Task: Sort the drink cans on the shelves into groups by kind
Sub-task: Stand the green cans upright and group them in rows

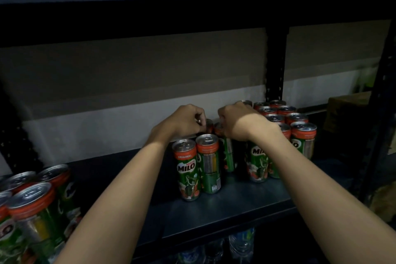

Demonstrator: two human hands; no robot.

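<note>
Nearest, below and to the left of the left hand (186,119), a loose bunch of Milo cans (36,206) crowds the front corner of the shelf (225,206), apparently a group waiting its turn or already parked. Just beneath the left wrist stand two more green cans (198,164), upright and touching, one label facing out and the other turned sideways; they look like the front of a row being built toward the middle. Both forearms reach over these so the hands can work from above, gripping at the lids, probably because the tight packing leaves the rims as the only free hold. The left hand is curled with its fingertips pinching the rim of a rear can (208,124) directly under it. The right hand (236,121) is curled too, over a neighbouring can (219,127) just beside that one, though whether it truly grips it or only rests there I cannot tell. Under and beyond the right hand, a packed block of the same cans (287,118) runs toward the back, presumably the group the two held cans are meant to join. Farthest, right of that block, sits a cardboard box (347,111).
</note>
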